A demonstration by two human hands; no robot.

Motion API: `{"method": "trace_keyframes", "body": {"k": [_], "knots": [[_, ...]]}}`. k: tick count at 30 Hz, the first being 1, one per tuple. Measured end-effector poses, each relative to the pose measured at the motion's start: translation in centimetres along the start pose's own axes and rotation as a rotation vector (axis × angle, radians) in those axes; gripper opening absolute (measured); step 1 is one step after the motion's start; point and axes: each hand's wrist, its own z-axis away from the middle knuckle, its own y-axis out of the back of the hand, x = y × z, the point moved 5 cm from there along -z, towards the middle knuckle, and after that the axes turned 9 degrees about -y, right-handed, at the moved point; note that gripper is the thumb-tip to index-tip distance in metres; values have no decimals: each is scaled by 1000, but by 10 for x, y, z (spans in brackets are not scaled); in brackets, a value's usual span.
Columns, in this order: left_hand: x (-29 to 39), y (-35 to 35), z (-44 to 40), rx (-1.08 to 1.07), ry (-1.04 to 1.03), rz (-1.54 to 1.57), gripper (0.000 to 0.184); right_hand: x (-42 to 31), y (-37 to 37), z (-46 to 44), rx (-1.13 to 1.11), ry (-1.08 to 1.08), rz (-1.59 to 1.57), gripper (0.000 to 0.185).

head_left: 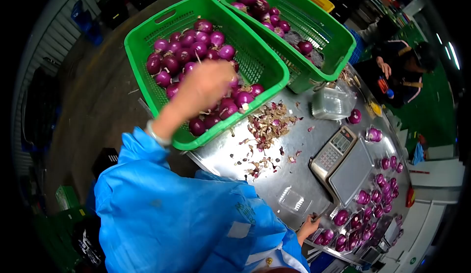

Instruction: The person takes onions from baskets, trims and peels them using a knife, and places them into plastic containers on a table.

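Observation:
My left hand is over the near green basket, blurred by motion, above a heap of purple onions. Its fingers are smeared, and what they hold, if anything, cannot be made out. Low on the metal table, my right hand has its fingers closed round a small dark thing I cannot make out. An empty clear plastic tray lies just left of that hand. Packed onions sit to its right. Dry onion skins are scattered on the table between my hands.
A second green basket with onions stands at the back. Stacked clear trays and a scale are on the table. Rows of packed onions line the right side. Another person is beyond the table's far right edge.

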Motion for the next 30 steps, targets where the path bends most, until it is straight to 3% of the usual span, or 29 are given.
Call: {"method": "trace_keyframes", "body": {"k": [3,5,8,11,21,28,29,30], "knots": [[-122,45,40,-104,418,-307,39,-29,-27,2,-162,11,-7,20],[-193,55,77,-321,678,-456,50,-46,-50,7,-268,73,87,22],[-291,48,128,-474,834,-384,64,-95,-85,31,-411,8,50,22],[-355,14,165,-533,786,-247,70,-103,-117,48,-574,3,109,18],[-403,-83,127,-677,683,-116,84,-168,-162,78,-776,89,260,16],[-426,-105,155,-660,465,-424,76,-161,-174,89,-766,237,277,14],[-370,-84,106,-687,529,-421,73,-164,-174,96,-725,208,254,13],[-380,-82,116,-576,485,-463,75,-170,-171,92,-743,225,254,13]]}}
